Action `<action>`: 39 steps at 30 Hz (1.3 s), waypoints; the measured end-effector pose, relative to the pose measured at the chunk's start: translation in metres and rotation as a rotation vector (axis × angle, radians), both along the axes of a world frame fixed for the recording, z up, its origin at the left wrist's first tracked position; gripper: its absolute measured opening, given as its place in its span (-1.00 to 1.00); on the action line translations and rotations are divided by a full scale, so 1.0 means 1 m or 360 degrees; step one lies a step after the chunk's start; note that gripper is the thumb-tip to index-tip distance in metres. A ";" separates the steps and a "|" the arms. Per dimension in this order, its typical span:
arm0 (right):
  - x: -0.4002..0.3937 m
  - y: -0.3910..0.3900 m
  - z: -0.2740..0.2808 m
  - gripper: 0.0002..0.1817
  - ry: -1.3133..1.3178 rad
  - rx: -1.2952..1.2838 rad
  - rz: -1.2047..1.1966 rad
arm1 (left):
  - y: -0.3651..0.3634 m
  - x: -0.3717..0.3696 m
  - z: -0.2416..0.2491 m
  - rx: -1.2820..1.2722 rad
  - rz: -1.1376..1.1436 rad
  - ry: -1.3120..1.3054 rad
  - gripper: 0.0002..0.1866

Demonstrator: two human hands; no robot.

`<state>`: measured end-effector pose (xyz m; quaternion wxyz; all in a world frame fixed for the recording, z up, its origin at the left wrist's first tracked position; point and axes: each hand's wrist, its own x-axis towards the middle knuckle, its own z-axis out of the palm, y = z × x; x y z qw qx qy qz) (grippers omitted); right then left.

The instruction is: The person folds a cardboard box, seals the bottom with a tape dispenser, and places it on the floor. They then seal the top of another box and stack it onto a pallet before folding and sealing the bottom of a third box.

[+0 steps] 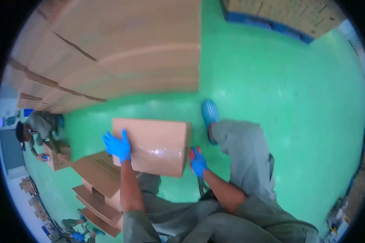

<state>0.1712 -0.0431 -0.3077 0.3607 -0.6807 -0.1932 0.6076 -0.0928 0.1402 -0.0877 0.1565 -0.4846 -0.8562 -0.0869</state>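
Note:
A closed cardboard box (158, 139) lies in front of me, with a shiny strip of clear tape across its upper face. My left hand (119, 146), in a blue glove, rests on the box's left end with its fingers spread. At the box's right end, my blue-gloved right hand (198, 163) is closed around a small red object (192, 154). Most of that object is hidden by the hand, so its kind cannot be made out.
Large cardboard cartons (150, 60) rise beyond the box. Open-flapped cartons (99, 194) stand at my left. A co-worker (42, 129) crouches by another carton (59, 156) farther left. Stacked cartons (284, 14) sit on a blue pallet (267, 26) at upper right. The floor (312, 113) is green.

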 end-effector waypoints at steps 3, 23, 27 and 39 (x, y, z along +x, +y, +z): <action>0.007 0.021 0.087 -0.56 -0.0212 0.0170 0.0500 | -0.020 -0.066 -0.024 -0.0050 -0.0130 -0.0941 -0.28; 0.122 0.097 0.544 -0.52 0.0961 0.1800 0.0094 | -0.091 -0.095 0.322 0.1696 -0.1555 -0.1936 -0.51; 0.175 0.179 0.577 -0.43 0.0055 0.2353 -0.0031 | -0.007 0.027 0.410 0.1587 -0.1317 -0.1926 -0.45; 0.222 0.392 0.622 -0.57 -0.0716 0.2085 0.0195 | 0.200 0.100 0.443 0.1261 -0.1127 -0.1846 -0.20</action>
